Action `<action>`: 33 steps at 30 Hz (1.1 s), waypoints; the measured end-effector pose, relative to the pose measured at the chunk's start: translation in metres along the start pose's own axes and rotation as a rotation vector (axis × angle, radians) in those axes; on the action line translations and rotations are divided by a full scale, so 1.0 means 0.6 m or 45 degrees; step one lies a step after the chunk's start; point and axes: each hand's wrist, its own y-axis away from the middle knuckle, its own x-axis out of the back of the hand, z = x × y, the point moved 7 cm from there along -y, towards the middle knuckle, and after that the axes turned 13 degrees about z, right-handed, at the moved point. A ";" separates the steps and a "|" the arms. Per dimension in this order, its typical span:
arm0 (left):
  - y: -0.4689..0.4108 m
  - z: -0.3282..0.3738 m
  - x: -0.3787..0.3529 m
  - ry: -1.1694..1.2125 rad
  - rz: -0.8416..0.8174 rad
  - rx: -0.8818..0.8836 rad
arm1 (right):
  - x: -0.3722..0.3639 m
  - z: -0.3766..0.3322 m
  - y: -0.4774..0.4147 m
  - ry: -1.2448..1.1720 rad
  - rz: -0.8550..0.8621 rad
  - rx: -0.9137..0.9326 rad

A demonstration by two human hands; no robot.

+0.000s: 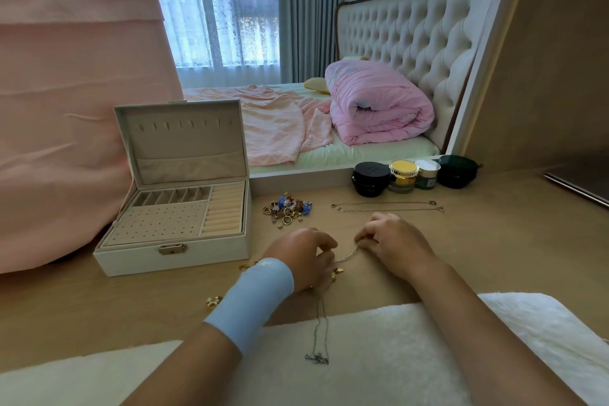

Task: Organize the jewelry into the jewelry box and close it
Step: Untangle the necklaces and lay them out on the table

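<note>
Chain (347, 254) runs between your hands, left hand (301, 257) pinching one end; right hand (393, 242) pinching the other; jewelry box (138, 259) open, left.

Four cosmetic jars (403, 175) by a mirror (296, 176), rolled pink quilt (379, 109), pink cloth (66, 109) at left, perhaps a white towel (379, 356)

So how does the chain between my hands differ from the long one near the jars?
The thin silver chain between the hands is pinched by left hand and right hand and runs slack; the long thin chain near the jars lies untouched, stretched straight along the desk. Both are fine metal chains, not yet boxed.
</note>
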 end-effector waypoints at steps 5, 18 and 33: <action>-0.036 0.005 -0.020 -0.091 0.020 0.000 | 0.002 0.012 -0.001 0.151 -0.001 -0.015; -0.047 -0.008 -0.010 0.665 0.122 0.120 | 0.009 0.038 -0.004 -1.622 0.336 -0.770; -0.040 -0.029 -0.002 0.987 -0.046 0.256 | 0.017 0.070 0.006 -1.780 0.586 -0.984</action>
